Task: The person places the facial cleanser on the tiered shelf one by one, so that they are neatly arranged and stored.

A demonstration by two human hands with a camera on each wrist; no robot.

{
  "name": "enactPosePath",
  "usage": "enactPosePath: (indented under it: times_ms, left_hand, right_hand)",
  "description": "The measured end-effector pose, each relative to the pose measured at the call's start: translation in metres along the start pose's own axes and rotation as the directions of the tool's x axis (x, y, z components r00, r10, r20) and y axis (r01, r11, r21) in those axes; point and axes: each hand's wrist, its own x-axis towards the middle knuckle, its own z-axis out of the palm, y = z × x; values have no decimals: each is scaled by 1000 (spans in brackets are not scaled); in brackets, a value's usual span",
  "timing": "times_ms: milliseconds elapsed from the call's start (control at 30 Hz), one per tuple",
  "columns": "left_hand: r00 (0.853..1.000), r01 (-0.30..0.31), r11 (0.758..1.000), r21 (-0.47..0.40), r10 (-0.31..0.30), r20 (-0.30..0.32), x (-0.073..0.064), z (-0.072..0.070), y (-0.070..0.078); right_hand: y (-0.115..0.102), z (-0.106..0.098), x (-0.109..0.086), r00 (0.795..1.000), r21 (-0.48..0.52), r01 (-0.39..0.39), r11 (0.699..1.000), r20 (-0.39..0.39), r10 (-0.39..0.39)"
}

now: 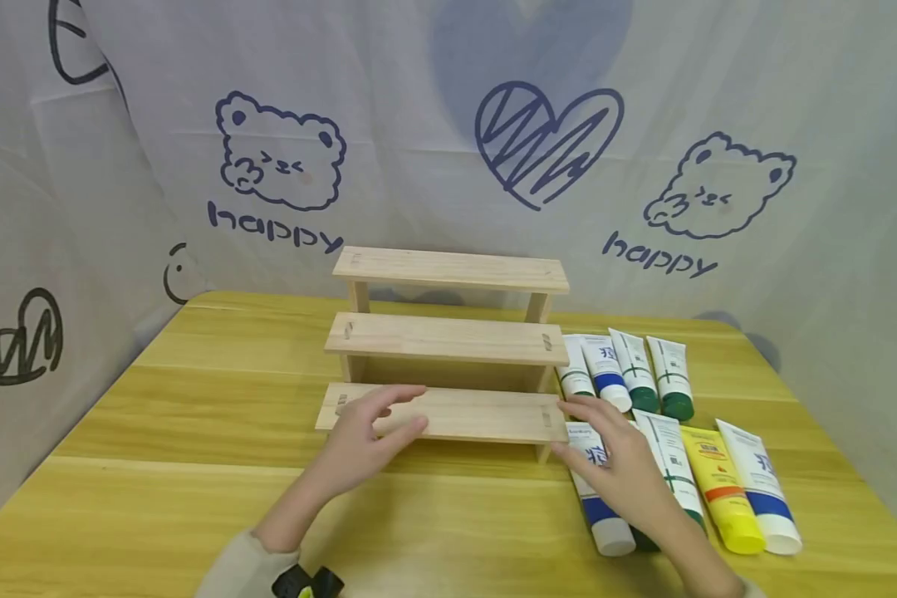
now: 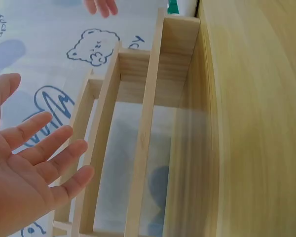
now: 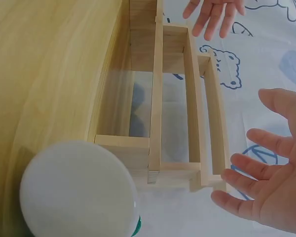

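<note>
A three-step wooden display rack (image 1: 448, 413) stands on the table in the head view. Over the left part of its lowest step is my left hand (image 1: 366, 440), fingers spread and holding nothing. My right hand (image 1: 616, 461) hovers at the rack's right end, above a blue-and-white tube (image 1: 601, 507) that it partly hides. In the left wrist view, the left palm (image 2: 24, 173) faces the rack with relaxed fingers. Likewise, the right palm (image 3: 276, 168) shows loosely spread fingers in the right wrist view. Whether either hand touches the wood I cannot tell.
Several tubes lie in two rows right of the rack, including a yellow tube (image 1: 721, 490), a white tube with a blue band (image 1: 762, 486) and a green-capped tube (image 1: 671, 378). A patterned cloth (image 1: 419, 191) hangs behind the wood-grain table (image 1: 194, 465).
</note>
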Motion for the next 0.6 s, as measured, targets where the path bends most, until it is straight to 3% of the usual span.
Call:
enactPosePath:
  times_ms: [233,600]
  left_hand:
    - [997,69,993,-98,-71,-11,-1,-10,-9]
    - [983,163,984,-65,-168,-71,-4,-24,-20]
  right_hand:
    - [3,-3,-1,995,30,-28,999,-91,31]
    - [15,-13,-5,992,109,-49,993,-113,62]
